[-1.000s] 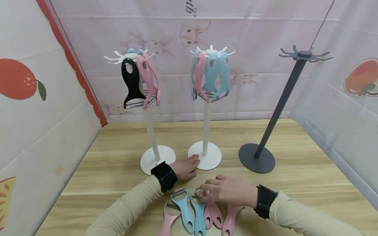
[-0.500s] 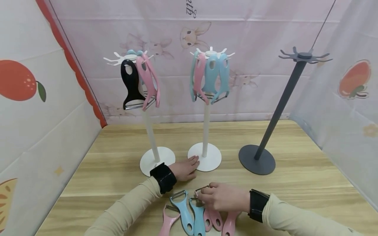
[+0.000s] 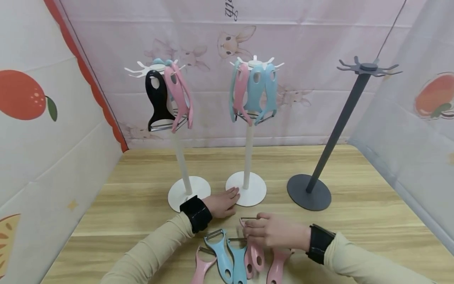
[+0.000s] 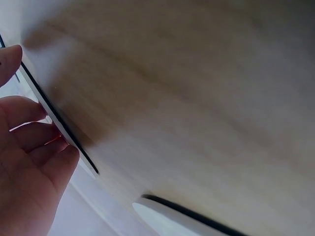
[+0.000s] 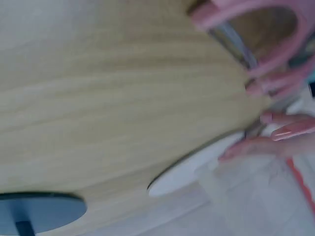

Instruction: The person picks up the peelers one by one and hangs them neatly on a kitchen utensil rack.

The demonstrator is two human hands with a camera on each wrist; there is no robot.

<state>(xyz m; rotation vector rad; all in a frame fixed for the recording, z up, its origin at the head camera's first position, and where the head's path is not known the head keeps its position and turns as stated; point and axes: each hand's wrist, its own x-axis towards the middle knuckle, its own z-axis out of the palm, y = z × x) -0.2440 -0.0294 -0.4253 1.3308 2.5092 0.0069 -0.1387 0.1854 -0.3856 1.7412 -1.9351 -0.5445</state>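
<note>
Just in front of the middle white stand [image 3: 248, 156], on the person's side, the right hand [image 3: 278, 232] grips a pink peeler [image 3: 258, 258], fingers curled over its upper part. Blade end sticks out past the fingers, toward the stand's base [image 3: 256, 193] but apart from it; handle end shows below the hand, pointing away from the stand. The left hand [image 3: 220, 204] grasps nothing: fingers fairly straight, tips resting on the near-left part of that base. Left wrist view also puts its fingers at the base rim. Right wrist view is blurred; right fingers can't be made out there.

Loose peelers, all in front of the middle white stand, farther from it than the left hand: second pink peeler [image 3: 249, 269] right beside the gripped one, can't tell if touching; right blue peeler [image 3: 239, 258] next, left blue peeler [image 3: 221, 252] after it, leftmost pink peeler [image 3: 201, 268] last. Rightmost pink peeler [image 3: 278, 268] sits on the other side of the gripped one, near the right wrist.

On the middle white stand's hooks: a hung pink peeler [image 3: 240, 86] and hung blue peelers [image 3: 255, 90]. Left of it, left white stand [image 3: 181, 159] with a black peeler [image 3: 157, 98] among others. Right of it, dark grey stand [image 3: 335, 136]. Wooden table [image 3: 369, 221] under all three.
</note>
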